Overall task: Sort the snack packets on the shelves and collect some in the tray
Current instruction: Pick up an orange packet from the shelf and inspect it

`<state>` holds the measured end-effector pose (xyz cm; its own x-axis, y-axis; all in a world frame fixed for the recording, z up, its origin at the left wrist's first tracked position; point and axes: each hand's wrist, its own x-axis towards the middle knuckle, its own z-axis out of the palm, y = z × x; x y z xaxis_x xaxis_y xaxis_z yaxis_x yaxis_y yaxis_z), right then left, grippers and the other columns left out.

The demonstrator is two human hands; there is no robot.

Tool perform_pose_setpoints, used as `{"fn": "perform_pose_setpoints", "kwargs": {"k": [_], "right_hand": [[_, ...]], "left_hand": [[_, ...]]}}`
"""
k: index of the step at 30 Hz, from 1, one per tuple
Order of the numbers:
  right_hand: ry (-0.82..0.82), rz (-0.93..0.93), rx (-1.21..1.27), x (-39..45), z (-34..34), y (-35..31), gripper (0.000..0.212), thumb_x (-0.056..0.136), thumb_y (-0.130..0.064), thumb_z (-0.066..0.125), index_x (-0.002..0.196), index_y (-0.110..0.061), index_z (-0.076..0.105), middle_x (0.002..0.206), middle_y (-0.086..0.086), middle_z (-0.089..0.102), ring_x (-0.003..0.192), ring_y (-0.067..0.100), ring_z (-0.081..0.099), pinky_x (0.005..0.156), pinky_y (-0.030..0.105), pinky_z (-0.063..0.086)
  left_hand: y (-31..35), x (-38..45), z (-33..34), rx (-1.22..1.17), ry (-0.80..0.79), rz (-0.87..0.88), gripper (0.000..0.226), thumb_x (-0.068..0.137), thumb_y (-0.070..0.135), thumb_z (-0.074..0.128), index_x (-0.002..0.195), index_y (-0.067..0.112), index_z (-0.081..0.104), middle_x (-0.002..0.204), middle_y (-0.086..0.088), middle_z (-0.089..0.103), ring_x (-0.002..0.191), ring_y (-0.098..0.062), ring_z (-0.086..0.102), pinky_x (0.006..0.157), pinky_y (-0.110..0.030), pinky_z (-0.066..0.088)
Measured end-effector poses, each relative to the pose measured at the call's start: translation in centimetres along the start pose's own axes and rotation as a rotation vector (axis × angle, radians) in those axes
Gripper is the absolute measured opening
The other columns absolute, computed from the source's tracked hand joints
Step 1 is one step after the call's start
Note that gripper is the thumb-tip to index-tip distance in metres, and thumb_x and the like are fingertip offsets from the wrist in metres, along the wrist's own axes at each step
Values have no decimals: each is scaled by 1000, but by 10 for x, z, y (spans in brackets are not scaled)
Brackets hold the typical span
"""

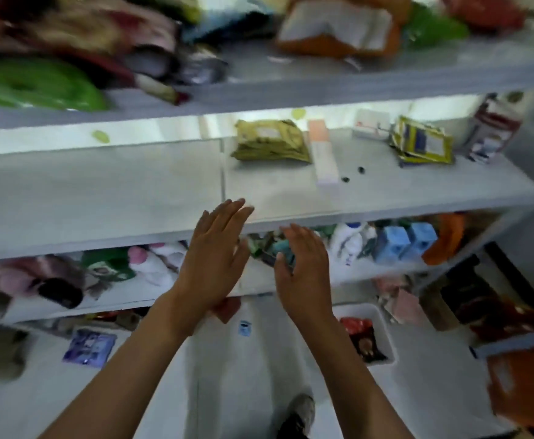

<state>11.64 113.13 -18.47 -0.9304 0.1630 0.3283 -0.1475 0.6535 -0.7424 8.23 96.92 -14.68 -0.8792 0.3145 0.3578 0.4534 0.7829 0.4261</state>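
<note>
Both hands are raised in front of the shelves, palms facing each other, fingers straight and spread, holding nothing. The left hand reaches up at 11 o'clock so its fingertips overlap the front edge of the middle shelf; the right hand sits just beside it at 1 o'clock, in front of the shelf below.

The white tray lies low at 4 o'clock from the hands, on the floor, and holds a red and dark snack packet. A purple packet lies on the floor at 8 o'clock, and a small blue packet lies right below the hands.

On the middle shelf, at 12 o'clock, rests an olive-yellow packet with a pale box beside it; farther toward 2 o'clock lies a yellow and blue packet. The top shelf carries a blurred heap of packets: a green one at 10 o'clock, an orange one at 1 o'clock. The lower shelf holds pink, green and blue items, too blurred to name.
</note>
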Motion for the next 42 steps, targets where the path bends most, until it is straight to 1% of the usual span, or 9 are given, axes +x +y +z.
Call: {"fn": "perform_pose_setpoints", "kwargs": {"k": [7, 13, 17, 20, 27, 32, 34, 37, 42], "right_hand": [[-53, -338, 36, -13, 102, -179, 44, 94, -21, 47, 137, -20, 54, 146, 2, 49, 140, 18, 33, 118, 36, 25], [-80, -639, 66, -32, 182, -322, 44, 91, -16, 51, 134, -15, 57, 142, 7, 53, 137, 20, 36, 116, 40, 28], [-94, -721, 62, -36, 216, -400, 45, 90, -17, 52, 135, -15, 56, 144, 5, 52, 138, 19, 35, 117, 39, 27], [-125, -731, 36, -26, 240, -445, 46, 91, -19, 51, 137, -18, 54, 146, 3, 50, 140, 21, 34, 118, 41, 27], [-116, -717, 31, 29, 303, -498, 47, 92, -17, 56, 139, -17, 53, 146, 3, 50, 141, 23, 36, 118, 41, 27], [-77, -641, 19, 87, 353, -512, 48, 90, -24, 51, 137, -15, 54, 145, 4, 51, 139, 25, 39, 117, 43, 30], [-47, -596, 31, 108, 367, -515, 49, 88, -19, 50, 136, -14, 56, 143, 5, 53, 137, 26, 40, 117, 41, 30], [40, -576, 40, 134, 381, -522, 48, 84, -13, 48, 130, -11, 60, 137, 8, 58, 133, 30, 45, 113, 40, 31], [94, -568, -92, 170, 396, -521, 48, 85, -23, 42, 127, -8, 62, 133, 10, 60, 132, 32, 47, 114, 44, 35]], "left_hand": [[-115, -103, -174, 94, 233, -123, 47, 91, 19, 49, 138, 15, 50, 148, -6, 45, 138, -26, 40, 114, -53, 29], [-192, -169, -297, 260, 339, -106, 46, 92, 16, 48, 138, 15, 49, 148, -7, 44, 137, -26, 38, 115, -49, 28], [-229, -185, -353, 292, 391, -124, 47, 92, 17, 49, 139, 15, 47, 148, -7, 44, 137, -26, 39, 110, -54, 35], [-255, -184, -385, 304, 435, -110, 48, 91, 17, 51, 139, 15, 47, 147, -7, 45, 136, -26, 40, 110, -51, 35], [-326, -164, -426, 344, 481, -136, 50, 90, 17, 54, 139, 18, 46, 145, -4, 46, 135, -21, 39, 112, -41, 29], [-383, -122, -449, 366, 440, -148, 54, 89, 13, 62, 141, 20, 45, 146, -3, 46, 135, -21, 41, 113, -40, 32], [-405, -103, -458, 394, 404, -112, 53, 89, 14, 61, 140, 17, 48, 146, -5, 47, 135, -23, 41, 111, -36, 29], [-429, -72, -478, 407, 401, -36, 48, 88, 17, 56, 136, 12, 52, 142, -8, 50, 131, -25, 45, 109, -36, 33], [-455, -29, -496, 358, 399, 33, 44, 91, 22, 50, 135, 16, 52, 139, -5, 52, 128, -22, 46, 108, -35, 32]]}}
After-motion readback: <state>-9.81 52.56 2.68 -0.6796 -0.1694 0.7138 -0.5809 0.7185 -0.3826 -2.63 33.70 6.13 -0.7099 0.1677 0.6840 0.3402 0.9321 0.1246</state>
